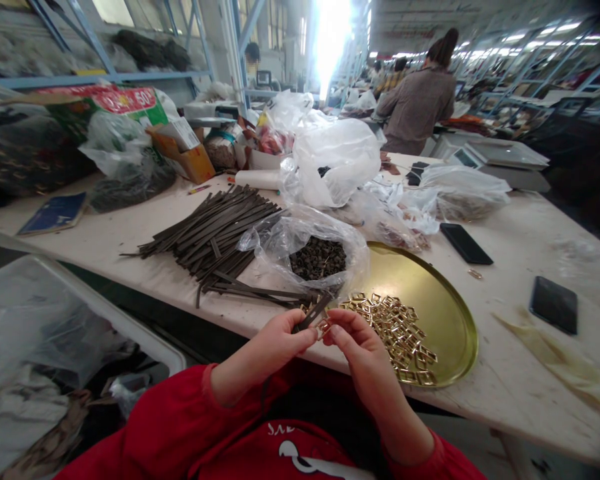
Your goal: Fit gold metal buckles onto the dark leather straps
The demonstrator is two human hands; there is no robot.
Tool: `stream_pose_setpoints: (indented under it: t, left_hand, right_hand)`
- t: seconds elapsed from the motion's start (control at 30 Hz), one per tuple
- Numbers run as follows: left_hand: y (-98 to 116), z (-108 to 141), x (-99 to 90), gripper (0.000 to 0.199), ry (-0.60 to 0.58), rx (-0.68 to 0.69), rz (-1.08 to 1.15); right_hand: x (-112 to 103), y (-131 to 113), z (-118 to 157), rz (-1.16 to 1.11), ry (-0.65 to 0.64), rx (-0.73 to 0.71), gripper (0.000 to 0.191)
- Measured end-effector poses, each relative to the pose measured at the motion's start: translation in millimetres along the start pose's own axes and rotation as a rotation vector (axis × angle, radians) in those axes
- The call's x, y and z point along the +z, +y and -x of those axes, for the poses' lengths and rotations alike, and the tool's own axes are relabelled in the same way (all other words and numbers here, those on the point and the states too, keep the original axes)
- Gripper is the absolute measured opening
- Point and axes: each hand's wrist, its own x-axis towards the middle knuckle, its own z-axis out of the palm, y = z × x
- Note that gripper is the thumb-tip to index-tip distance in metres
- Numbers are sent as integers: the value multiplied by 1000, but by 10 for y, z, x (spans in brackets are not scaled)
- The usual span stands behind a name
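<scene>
My left hand (285, 340) is closed on a dark strap (314, 312), pinched between thumb and fingers. Close beside it, my right hand (353, 337) pinches a small gold buckle (323, 328) at the strap. A round golden tray (430, 293) lies to the right, with a heap of gold buckles (395, 330) on its near side. Behind my hands an open clear plastic bag (275, 250) holds small dark pieces (320, 259). Many dark strips (220, 230) lie in a pile to the left of the bag.
Two black phones (466, 243) (554, 305) lie on the table (510, 280) at right. White plastic bags (335, 157), a cardboard box (187, 153) and a blue booklet (54, 213) are farther back. A plastic bin (115, 310) stands at lower left. A person (420, 100) is beyond the table.
</scene>
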Motion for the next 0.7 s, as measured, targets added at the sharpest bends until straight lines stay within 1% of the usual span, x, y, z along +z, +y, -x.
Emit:
stream_pose_setpoints:
  t: [0.13,0.27,0.43,0.6,0.7]
  left_hand:
    - [-36,-20,5,19,16,13,-18]
    - [-75,-47,19,22,2,40,-6]
    - [-55,-46,37,20,-2,69,11]
    - [-26,-31,34,16,-5,106,28]
    - [-14,-27,33,17,-10,112,29]
  right_hand:
    - [44,-27,2,-30,-3,-12,25]
    - [64,-28,-2,-34,22,-27,26]
    - [57,-32,-12,-20,27,-27,25]
    - [28,-22,-28,69,-30,-16,20]
    - [8,11,-43,140,-71,-45,20]
